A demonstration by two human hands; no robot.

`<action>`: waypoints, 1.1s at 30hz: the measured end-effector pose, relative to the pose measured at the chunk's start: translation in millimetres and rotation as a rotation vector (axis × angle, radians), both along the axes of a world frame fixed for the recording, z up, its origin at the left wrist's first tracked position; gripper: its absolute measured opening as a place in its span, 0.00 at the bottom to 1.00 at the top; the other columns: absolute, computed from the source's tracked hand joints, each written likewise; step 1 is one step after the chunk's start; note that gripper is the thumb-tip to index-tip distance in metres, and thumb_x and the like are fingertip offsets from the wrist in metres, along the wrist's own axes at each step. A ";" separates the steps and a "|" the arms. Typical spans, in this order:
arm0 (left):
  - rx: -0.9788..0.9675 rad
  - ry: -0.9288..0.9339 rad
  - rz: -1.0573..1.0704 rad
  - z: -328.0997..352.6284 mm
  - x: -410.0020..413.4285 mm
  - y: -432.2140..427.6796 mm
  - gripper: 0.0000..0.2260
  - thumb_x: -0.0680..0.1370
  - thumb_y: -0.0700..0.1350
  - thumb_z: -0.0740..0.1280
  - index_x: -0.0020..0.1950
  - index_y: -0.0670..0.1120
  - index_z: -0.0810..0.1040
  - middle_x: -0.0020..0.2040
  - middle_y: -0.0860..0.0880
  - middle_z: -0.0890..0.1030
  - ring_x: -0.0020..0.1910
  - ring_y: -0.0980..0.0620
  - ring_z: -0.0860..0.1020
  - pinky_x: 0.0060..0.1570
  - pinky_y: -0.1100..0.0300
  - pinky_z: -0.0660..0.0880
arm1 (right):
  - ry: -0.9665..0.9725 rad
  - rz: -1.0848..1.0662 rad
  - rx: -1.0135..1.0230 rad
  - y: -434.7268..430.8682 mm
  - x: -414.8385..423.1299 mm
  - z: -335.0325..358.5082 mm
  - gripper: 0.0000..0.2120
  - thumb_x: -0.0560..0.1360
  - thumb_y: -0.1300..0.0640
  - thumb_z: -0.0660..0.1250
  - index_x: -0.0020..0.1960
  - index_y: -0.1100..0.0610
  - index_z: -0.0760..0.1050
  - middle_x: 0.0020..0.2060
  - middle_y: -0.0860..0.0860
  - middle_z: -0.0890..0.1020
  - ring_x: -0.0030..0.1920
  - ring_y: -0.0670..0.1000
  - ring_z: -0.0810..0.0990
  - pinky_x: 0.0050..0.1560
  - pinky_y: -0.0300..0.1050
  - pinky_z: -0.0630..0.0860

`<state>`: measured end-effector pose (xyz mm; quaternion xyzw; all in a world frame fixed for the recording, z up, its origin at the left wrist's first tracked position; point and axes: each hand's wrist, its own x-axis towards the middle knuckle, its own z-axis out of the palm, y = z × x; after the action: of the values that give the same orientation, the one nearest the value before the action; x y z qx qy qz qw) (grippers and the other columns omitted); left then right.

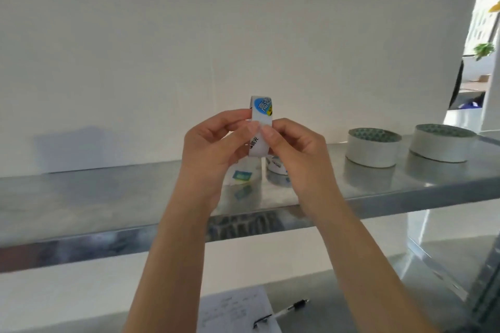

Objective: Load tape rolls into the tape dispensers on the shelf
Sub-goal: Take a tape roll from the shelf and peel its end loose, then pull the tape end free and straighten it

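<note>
A person holds a narrow tape roll (262,116) in mid-air at the centre of the frame, above the front part of the metal shelf (108,197). The roll stands upright and edge-on to the camera, so its printed outer band faces the viewer and its core axis runs left to right between the hands. The left hand (213,140) grips it from the left of the frame, fingers curled round the side and back. The right hand (297,146) pinches the front of the band, its fingertips (267,131) meeting the left thumb there, probably picking at the loose end or the label wrap. Both hands are equally near the roll, since both touch it. Directly behind and below the hands, partly hidden, two more small labelled rolls (243,174) (276,167) sit on the shelf. Farther toward the right of the frame lie two wide grey rolls (372,149) (441,144), flat on their sides and well apart from the hands. No dispenser can be made out, so which way the roll must travel cannot be told. The likely next need is freeing the tape end while keeping the roll upright. On the lower level, at the bottom of the frame, lie a sheet of paper (235,308) and a pen (284,311).
</note>
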<state>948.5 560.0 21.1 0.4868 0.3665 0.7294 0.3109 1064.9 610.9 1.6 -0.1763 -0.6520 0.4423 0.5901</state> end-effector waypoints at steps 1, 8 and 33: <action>-0.010 0.008 0.027 -0.5 -2.8 -3.9 0.07 0.69 0.38 0.71 0.46 0.44 0.82 0.41 0.44 0.83 0.39 0.49 0.82 0.40 0.57 0.80 | -0.001 0.028 0.001 -1.3 -4.1 -0.5 0.07 0.77 0.61 0.66 0.45 0.63 0.79 0.37 0.55 0.82 0.38 0.49 0.78 0.43 0.44 0.77; -0.006 0.007 0.081 -3.4 -17.1 -22.3 0.10 0.66 0.41 0.71 0.47 0.43 0.82 0.44 0.41 0.83 0.43 0.47 0.83 0.45 0.55 0.80 | 0.006 0.088 -0.016 -13.4 -22.4 -3.8 0.06 0.76 0.61 0.66 0.46 0.62 0.80 0.41 0.56 0.83 0.41 0.49 0.81 0.47 0.44 0.79; 0.005 -0.059 0.205 1.7 -77.0 -33.5 0.11 0.65 0.41 0.75 0.46 0.46 0.83 0.46 0.42 0.82 0.47 0.45 0.80 0.60 0.42 0.74 | -0.744 -0.375 0.301 4.9 -49.0 -2.5 0.07 0.77 0.53 0.64 0.52 0.52 0.79 0.48 0.47 0.82 0.49 0.47 0.77 0.52 0.38 0.72</action>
<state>871.5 526.5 22.9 0.4259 0.4034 0.7722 0.2441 1015.9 615.8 -0.9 -0.3509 -0.8338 0.1342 0.4046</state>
